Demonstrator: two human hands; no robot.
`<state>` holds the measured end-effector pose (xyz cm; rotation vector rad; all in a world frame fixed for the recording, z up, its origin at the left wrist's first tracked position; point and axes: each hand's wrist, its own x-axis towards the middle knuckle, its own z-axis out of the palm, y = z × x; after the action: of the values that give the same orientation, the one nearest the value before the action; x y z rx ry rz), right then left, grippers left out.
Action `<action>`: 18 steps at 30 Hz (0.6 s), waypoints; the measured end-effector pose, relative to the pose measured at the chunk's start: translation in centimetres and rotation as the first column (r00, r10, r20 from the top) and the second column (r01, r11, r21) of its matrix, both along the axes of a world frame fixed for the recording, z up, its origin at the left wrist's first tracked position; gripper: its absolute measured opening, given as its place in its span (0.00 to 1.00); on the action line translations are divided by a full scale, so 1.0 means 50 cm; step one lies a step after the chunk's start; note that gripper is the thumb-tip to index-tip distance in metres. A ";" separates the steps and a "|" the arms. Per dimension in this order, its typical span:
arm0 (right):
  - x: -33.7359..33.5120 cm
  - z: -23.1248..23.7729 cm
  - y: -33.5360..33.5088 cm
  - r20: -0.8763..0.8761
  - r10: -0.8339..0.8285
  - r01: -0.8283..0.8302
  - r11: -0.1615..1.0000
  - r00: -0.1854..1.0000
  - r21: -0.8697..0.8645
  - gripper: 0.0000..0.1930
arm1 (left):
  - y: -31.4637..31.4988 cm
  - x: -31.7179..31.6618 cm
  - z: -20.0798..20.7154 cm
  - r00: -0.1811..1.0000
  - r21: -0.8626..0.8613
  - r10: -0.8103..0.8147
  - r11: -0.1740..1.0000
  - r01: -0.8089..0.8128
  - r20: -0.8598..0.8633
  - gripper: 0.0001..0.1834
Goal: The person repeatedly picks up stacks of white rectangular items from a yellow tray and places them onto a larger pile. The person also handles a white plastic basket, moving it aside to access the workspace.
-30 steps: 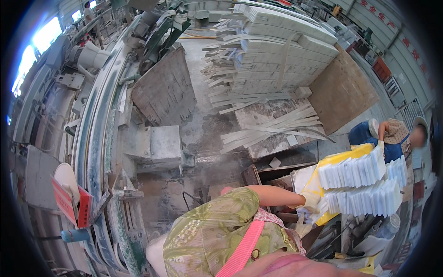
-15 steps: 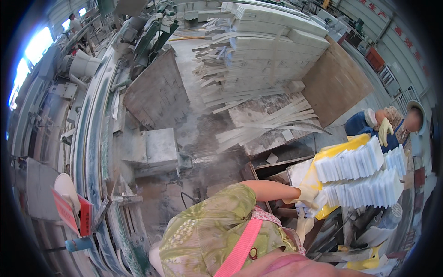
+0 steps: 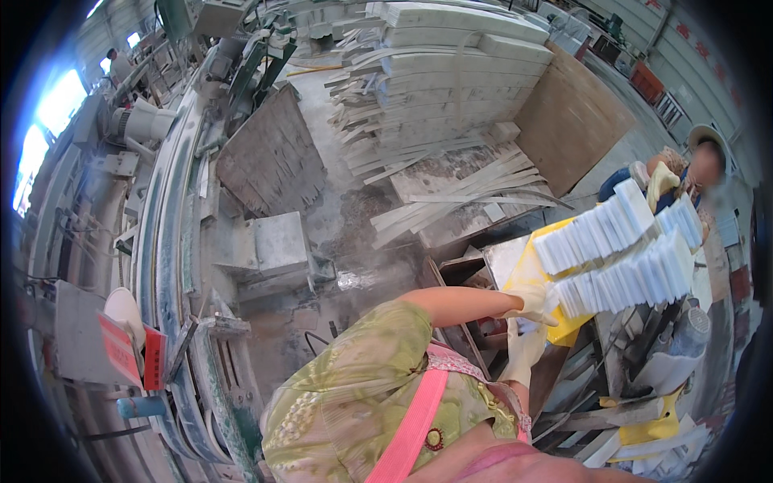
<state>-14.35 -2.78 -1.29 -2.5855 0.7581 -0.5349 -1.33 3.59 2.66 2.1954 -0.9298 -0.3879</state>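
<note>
White stone tiles [image 3: 620, 278] stand on edge in packed rows on a yellow sheet [image 3: 523, 262] to the right. My left hand [image 3: 535, 303], in a cream glove, is at the near end of the closer row, its fingers bent. Below it, my right hand [image 3: 523, 351] wears a similar glove, with its fingers pointing up towards the left one. Between the two gloves shows a small part of a pale white tile [image 3: 528, 326]; both hands appear closed on it, though the gloves cover most of it.
A co-worker [image 3: 702, 165] in a hat and gloves is beyond the rows. Stacked white slabs [image 3: 459, 80] and loose strips [image 3: 475, 201] lie ahead. A long machine rail [image 3: 153, 241] runs along the left. Offcuts [image 3: 668, 443] and a clear bottle [image 3: 691, 332] are at lower right.
My hands and the tile rows appear higher in the picture as the view shifts. My gloves stay close together by the near row's end. The co-worker leans closer to the rows.
</note>
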 end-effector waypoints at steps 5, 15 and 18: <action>-0.037 0.012 -0.038 -0.195 0.205 -0.234 0.962 0.959 -0.140 0.35 | 0.020 -0.056 0.036 0.975 0.010 0.190 0.982 -0.190 -0.112 0.30; -0.642 0.027 -0.258 0.137 -0.575 0.554 0.816 0.806 0.165 0.28 | -0.003 -0.018 -0.057 0.973 0.091 0.175 0.978 -0.190 0.153 0.38; -0.869 0.020 -0.214 0.361 -0.772 0.410 0.599 0.524 0.688 0.24 | 0.017 -0.007 -0.067 0.979 -0.032 0.153 0.987 -0.158 -0.136 0.34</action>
<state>-57.80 -13.51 -0.30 -1.3750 1.3427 -1.1524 -1.68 4.43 -0.66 2.1570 -0.6831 -0.4305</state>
